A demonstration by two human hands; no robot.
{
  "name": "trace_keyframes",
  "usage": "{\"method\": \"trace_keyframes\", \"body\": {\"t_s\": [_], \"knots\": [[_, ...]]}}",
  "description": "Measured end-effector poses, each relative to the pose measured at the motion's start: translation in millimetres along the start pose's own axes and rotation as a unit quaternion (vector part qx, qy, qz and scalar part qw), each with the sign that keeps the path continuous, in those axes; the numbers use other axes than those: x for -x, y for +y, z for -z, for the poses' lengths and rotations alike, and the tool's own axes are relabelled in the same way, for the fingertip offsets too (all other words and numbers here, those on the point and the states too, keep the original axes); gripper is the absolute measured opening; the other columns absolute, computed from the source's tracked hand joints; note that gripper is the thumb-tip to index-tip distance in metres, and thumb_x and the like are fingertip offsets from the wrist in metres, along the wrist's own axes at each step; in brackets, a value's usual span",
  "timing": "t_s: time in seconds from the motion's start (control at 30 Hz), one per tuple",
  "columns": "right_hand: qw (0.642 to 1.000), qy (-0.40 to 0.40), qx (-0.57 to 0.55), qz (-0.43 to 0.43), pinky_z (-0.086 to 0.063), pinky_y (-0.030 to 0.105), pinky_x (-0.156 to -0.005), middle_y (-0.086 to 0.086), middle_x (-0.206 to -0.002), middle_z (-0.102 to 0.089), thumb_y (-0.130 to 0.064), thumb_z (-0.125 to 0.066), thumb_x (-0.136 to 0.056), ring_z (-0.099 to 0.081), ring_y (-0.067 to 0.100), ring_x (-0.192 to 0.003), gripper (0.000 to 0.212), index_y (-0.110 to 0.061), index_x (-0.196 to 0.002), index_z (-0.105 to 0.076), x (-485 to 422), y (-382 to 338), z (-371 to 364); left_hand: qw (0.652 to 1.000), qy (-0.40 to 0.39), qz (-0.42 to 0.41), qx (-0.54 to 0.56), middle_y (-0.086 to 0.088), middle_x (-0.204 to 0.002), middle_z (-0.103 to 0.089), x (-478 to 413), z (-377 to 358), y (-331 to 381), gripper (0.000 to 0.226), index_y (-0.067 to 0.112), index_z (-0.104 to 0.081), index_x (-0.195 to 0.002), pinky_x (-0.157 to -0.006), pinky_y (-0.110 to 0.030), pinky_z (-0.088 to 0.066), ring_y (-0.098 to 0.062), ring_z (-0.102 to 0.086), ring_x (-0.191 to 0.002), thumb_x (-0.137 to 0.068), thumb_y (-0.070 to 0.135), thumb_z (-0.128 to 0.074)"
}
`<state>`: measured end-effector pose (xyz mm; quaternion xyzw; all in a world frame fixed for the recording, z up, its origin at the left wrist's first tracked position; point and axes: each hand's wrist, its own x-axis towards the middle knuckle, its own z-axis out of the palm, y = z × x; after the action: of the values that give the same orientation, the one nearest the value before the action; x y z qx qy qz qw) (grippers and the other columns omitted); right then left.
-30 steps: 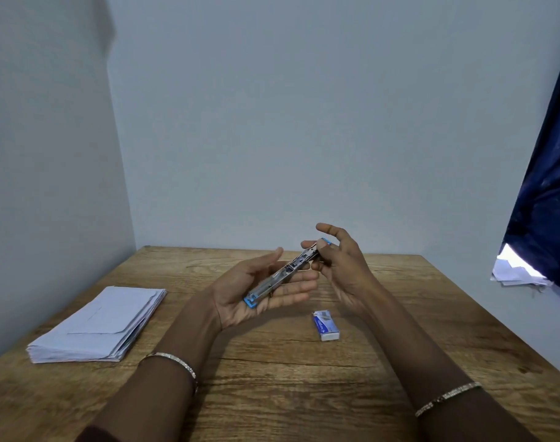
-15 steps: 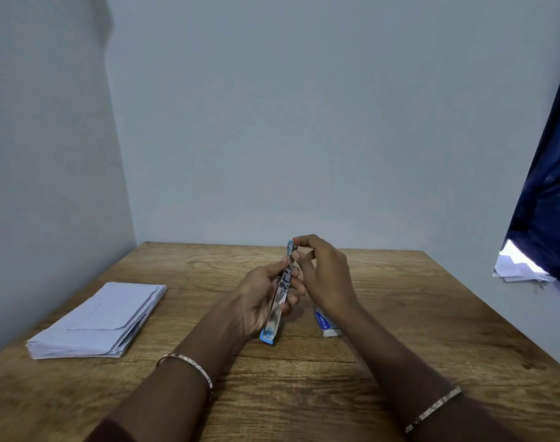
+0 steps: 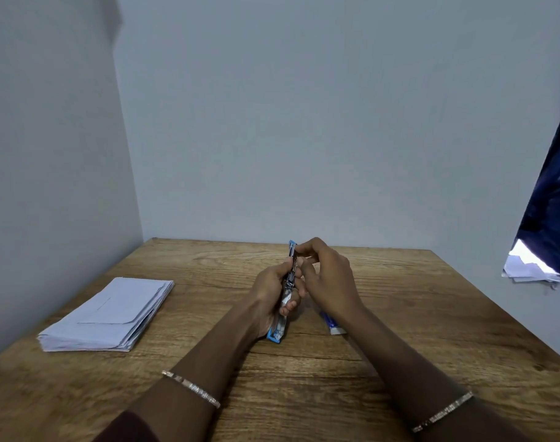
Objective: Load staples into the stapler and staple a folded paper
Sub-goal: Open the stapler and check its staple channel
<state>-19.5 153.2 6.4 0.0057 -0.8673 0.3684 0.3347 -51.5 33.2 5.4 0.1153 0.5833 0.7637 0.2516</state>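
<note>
Stapler (image 3: 289, 280) stands upright in left hand (image 3: 267, 293), right hand (image 3: 329, 275) pinching top.

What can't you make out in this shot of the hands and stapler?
Head view only:
- stapler middle and staple channel: covered by left hand fingers, so whether it's loaded is unclear.
- staple box: partly behind the right forearm; print too small.
- Any staples in right hand, pinching the stapler's top: too small.
- papers at right: cut by frame edge.

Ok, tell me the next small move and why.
Probably the right hand should pull the top end of the stapler open. The left hand grips it upright, the right hand pinches its top, and the staple box lies untouched on the table.
</note>
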Motion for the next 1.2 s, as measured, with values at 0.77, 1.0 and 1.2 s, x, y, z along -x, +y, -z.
{"method": "trace_keyframes", "body": {"t_s": [0.77,1.0,1.2], "knots": [[0.994,0.024,-0.103,0.027,-0.05,0.022,-0.066,-0.009,-0.07,-0.072,-0.018,-0.082,-0.076,-0.066,0.003,-0.068,0.014,-0.021,-0.072,-0.069,7,-18,-4,0.991,0.077,-0.012,0.111,-0.007,-0.046,-0.04,-8,6,2,0.037,-0.002,-0.059,-0.1,-0.025,-0.013,-0.024,-0.009,-0.033,-0.025,-0.107,0.026,-0.036],[0.972,0.004,-0.23,-0.052,-0.062,0.036,-0.072,0.003,-0.065,-0.077,-0.023,-0.075,-0.088,-0.07,0.017,-0.052,0.01,-0.019,-0.089,-0.066,1,-18,5,0.996,0.023,-0.038,0.072,-0.006,-0.049,-0.053,-7,7,2,0.041,0.007,-0.055,-0.081,-0.027,-0.014,-0.023,-0.009,-0.034,-0.027,-0.107,0.033,-0.035],[0.944,0.003,-0.29,-0.157,-0.049,0.027,-0.065,0.001,-0.068,-0.065,-0.013,-0.085,-0.075,-0.062,0.011,-0.064,0.021,-0.016,-0.083,-0.066,-7,-15,13,0.993,-0.003,-0.11,-0.047,-0.008,-0.051,-0.055,-10,2,-3,0.04,0.009,-0.05,-0.083,-0.031,-0.011,-0.023,-0.012,-0.034,-0.025,-0.107,0.034,-0.032]]}}
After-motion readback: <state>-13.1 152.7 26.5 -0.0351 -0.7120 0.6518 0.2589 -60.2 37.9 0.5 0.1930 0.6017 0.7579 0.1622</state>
